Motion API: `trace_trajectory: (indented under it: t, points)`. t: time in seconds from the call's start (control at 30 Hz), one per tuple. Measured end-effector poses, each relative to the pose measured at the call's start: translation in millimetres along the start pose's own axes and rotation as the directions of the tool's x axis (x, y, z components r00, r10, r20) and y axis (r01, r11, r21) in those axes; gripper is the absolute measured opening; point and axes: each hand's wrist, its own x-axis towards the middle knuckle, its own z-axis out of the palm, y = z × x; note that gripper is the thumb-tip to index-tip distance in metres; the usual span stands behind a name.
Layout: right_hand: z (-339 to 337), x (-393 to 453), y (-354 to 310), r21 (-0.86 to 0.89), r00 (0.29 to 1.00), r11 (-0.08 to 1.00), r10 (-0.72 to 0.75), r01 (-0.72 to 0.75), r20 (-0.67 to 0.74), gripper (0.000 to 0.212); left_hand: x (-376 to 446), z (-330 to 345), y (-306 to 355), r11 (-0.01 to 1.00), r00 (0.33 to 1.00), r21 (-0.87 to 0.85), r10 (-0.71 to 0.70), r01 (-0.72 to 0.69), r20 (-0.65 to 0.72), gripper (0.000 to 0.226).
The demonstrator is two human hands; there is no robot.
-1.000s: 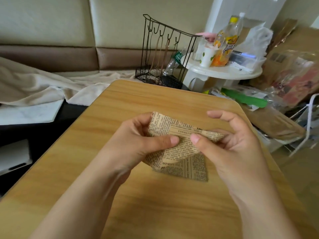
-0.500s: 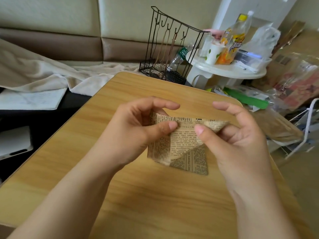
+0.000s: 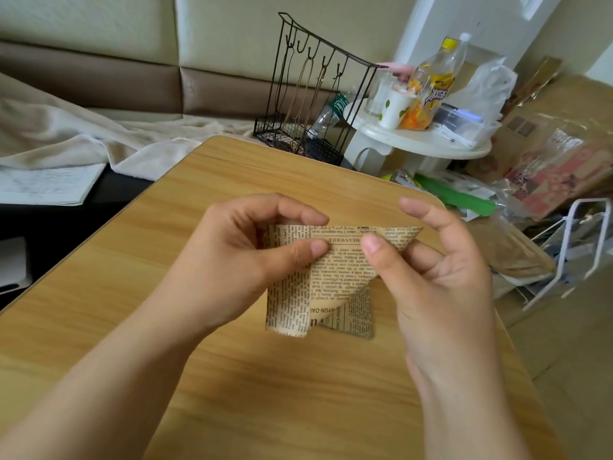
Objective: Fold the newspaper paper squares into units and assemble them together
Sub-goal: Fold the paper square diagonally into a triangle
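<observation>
A tan newspaper-print paper square (image 3: 335, 277) is held just above the wooden table (image 3: 252, 376), partly folded so a flap curls over toward me. My left hand (image 3: 238, 260) pinches its upper left part between thumb and curled fingers. At the upper right corner my right hand (image 3: 428, 270) pinches the paper with thumb and middle fingers, the forefinger raised clear. Another printed sheet (image 3: 360, 318) lies flat on the table under the folded one; only its lower right corner shows.
Behind the table's far edge stands a black wire rack (image 3: 315, 104). A white round side table (image 3: 421, 144) to the right carries a bottle (image 3: 428, 91) and a cup (image 3: 394, 106). Bags and boxes (image 3: 547, 167) crowd the right side. A beige cloth (image 3: 83, 137) lies at the left.
The paper has been drawn out wider, its top edge now straighter and its right corner pulled to the right. My left forefinger has curled over the top edge. The view has shifted slightly.
</observation>
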Motion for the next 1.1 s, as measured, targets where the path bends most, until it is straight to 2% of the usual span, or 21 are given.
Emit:
trace_trajectory:
  t: [0.23, 0.33, 0.47, 0.6, 0.97, 1.1]
  points:
    - [-1.6, -1.3, 2.5, -0.014, 1.000, 1.000, 0.017, -0.017, -0.014, 0.043, -1.4, 4.5, 1.2, 1.000, 1.000, 0.000, 0.010, -0.010, -0.013, 0.016]
    - [-2.4, 0.1, 3.5, 0.013, 0.998, 0.998, 0.066, -0.066, -0.003, 0.043, -1.5, 5.5, 1.5, 1.000, 0.999, -0.013, 0.001, -0.002, -0.033, 0.017]
    - [-7.1, 1.7, 8.3, 0.039, 0.991, 0.990, 0.133, -0.134, 0.034, 0.018, -2.0, 4.5, 1.5, 1.000, 0.998, -0.025, -0.008, 0.007, -0.058, 0.023]
    - [-10.4, 1.9, 8.6, 0.026, 0.987, 0.987, 0.156, -0.157, 0.028, 0.009, -2.2, 4.3, 0.7, 1.000, 0.999, 0.029, -0.008, 0.010, -0.036, 0.025]
    - [-12.7, 3.5, 11.6, 0.070, 0.980, 0.978, 0.200, -0.199, -0.005, 0.015, -2.4, 8.1, 0.2, 0.998, 0.997, 0.050, -0.045, 0.048, -0.056, 0.018]
    - [-13.4, 5.9, 13.9, 0.072, 0.980, 0.981, 0.188, -0.183, -0.068, 0.016, -1.6, 9.3, -0.7, 0.996, 0.997, 0.086, -0.021, 0.028, -0.075, 0.016]
